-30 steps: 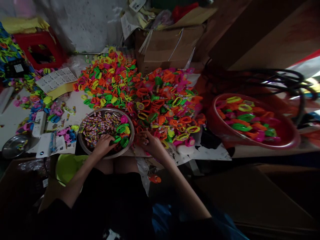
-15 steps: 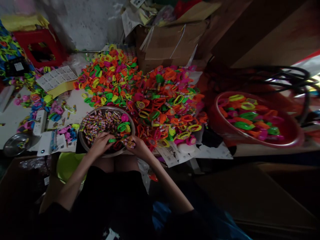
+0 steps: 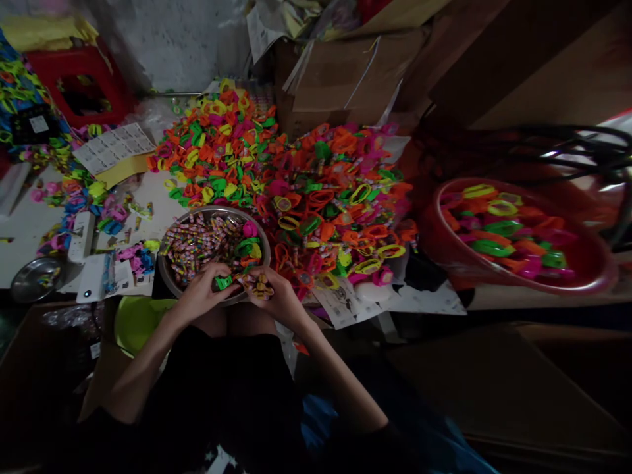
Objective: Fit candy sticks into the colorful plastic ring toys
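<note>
Small green piece (image 3: pixel 223 282) is up in the person's L hand (image 3: pixel 203 293), pinched btw thumb & fingers, over the near side of a metal bowl (image 3: pixel 164 271). R hand (image 3: pixel 279 296) is right next to it, fingers curled round a bunch of small patterned pcs (image 3: pixel 261 287). Can't tell from here if the two lots touch. Bowl's at the table edge, mostly full of patterned sticks (image 3: pixel 197 240), w/ bright green, yellow & pink pcs (image 3: pixel 251 249) along its R side. Just beyond: big heap of toy watches (image 3: pixel 345 204), mostly orange, pink, green, yellow. Far R, red basin (image 3: pixel 600 283) w/ more of the same. Cardboard box (image 3: pixel 345 72) behind heap; small metal dish (image 3: pixel 22 283) far L.
</note>
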